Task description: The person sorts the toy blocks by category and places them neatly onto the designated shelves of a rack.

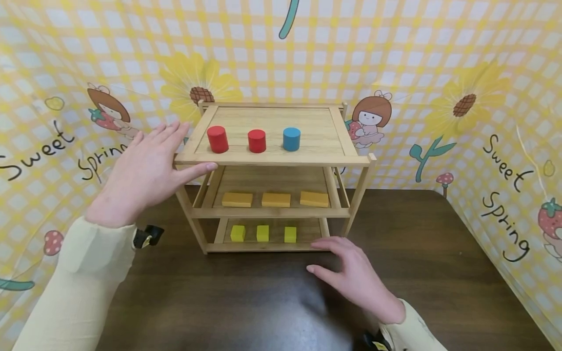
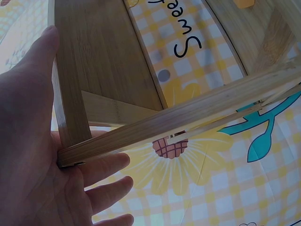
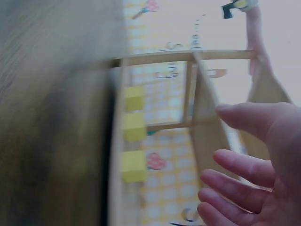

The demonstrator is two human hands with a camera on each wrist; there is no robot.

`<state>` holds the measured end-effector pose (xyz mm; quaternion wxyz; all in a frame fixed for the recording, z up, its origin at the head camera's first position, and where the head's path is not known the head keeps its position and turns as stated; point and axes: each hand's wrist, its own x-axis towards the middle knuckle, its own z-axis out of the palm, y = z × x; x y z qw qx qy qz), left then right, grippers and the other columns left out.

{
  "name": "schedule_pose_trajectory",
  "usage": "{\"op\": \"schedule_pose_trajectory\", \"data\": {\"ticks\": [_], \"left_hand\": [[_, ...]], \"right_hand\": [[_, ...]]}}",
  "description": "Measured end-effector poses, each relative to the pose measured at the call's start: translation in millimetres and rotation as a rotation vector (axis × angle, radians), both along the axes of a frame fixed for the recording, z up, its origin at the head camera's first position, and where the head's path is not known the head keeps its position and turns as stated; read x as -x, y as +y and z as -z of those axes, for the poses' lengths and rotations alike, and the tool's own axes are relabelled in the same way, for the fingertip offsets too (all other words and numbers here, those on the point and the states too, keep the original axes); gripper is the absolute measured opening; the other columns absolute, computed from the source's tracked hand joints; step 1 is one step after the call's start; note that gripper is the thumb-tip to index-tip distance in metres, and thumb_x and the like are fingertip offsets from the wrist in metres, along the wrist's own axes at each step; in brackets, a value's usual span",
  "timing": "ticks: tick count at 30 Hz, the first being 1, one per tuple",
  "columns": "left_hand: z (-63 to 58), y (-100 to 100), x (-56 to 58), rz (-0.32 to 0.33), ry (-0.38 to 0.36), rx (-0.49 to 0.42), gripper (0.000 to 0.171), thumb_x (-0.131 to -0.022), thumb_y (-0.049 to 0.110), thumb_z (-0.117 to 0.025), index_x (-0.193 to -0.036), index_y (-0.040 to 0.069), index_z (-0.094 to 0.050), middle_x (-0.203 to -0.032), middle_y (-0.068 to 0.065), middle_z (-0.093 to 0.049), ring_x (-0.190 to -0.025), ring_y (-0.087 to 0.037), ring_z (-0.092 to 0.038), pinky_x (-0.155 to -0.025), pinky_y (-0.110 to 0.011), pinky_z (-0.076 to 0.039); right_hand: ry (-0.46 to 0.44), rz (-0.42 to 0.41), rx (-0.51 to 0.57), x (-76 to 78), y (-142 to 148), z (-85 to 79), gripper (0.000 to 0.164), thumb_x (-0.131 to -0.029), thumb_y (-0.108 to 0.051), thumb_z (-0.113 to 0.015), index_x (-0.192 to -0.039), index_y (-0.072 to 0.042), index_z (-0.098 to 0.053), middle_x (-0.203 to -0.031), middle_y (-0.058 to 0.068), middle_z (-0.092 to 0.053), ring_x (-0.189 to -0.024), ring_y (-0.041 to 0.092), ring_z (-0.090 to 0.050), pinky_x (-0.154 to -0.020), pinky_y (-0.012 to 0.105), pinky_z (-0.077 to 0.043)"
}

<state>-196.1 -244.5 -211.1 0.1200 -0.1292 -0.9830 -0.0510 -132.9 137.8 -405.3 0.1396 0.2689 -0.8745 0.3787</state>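
Note:
A three-tier wooden shelf stands on the dark table. My left hand touches its front left corner, the thumb lying along the top tier's front edge. In the left wrist view, the fingers of that left hand spread straight past the corner. On the top tier stand two red cylinders, the left one slightly bigger than the other, and a blue cylinder. My right hand, empty with fingers apart, hovers by the bottom tier's front right, near several yellow cubes.
Flat orange blocks lie in a row on the middle tier. Slim corner posts and side rails frame the tiers. A yellow checked cloth with printed flowers hangs behind and beside the dark wooden table.

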Motion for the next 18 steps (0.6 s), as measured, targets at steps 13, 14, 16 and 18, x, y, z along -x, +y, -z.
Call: {"op": "schedule_pose_trajectory", "data": {"ticks": [13, 14, 16, 18], "left_hand": [[5.3, -4.1, -3.7, 0.002, 0.098, 0.009, 0.107, -0.093, 0.077, -0.047, -0.163, 0.005, -0.011, -0.167, -0.018, -0.011, -0.152, -0.040, -0.013, -0.121, -0.059, -0.003], [7.1, -5.1, -4.8, 0.004, 0.116, 0.004, 0.108, -0.092, 0.076, -0.050, -0.164, 0.006, -0.010, -0.168, -0.016, -0.009, -0.152, -0.039, -0.013, -0.121, -0.058, -0.003], [11.9, -7.2, -8.1, 0.011, 0.155, -0.008, 0.110, -0.091, 0.074, -0.055, -0.164, 0.008, -0.007, -0.169, -0.012, -0.008, -0.153, -0.037, -0.012, -0.122, -0.055, -0.003], [17.1, -9.6, -12.0, 0.022, 0.194, -0.028, 0.112, -0.090, 0.072, -0.060, -0.164, 0.009, -0.005, -0.169, -0.010, -0.008, -0.153, -0.035, -0.012, -0.123, -0.053, -0.004]], "right_hand": [[0.160, 0.114, 0.075, -15.4, 44.1, -53.9, 0.043, -0.083, -0.019, -0.088, -0.123, -0.019, -0.073, -0.125, -0.010, -0.067, -0.119, 0.013, -0.061, -0.104, 0.021, -0.041], [0.169, 0.128, 0.080, -14.4, 47.0, -55.2, 0.043, -0.083, -0.017, -0.088, -0.123, -0.018, -0.073, -0.124, -0.010, -0.068, -0.118, 0.014, -0.061, -0.103, 0.020, -0.041], [0.185, 0.155, 0.085, -12.2, 52.7, -56.9, 0.043, -0.083, -0.015, -0.087, -0.123, -0.016, -0.073, -0.124, -0.009, -0.068, -0.118, 0.014, -0.061, -0.102, 0.018, -0.041], [0.197, 0.182, 0.086, -9.6, 58.5, -58.4, 0.042, -0.083, -0.014, -0.087, -0.124, -0.015, -0.073, -0.124, -0.007, -0.069, -0.118, 0.014, -0.061, -0.102, 0.017, -0.040]]}}
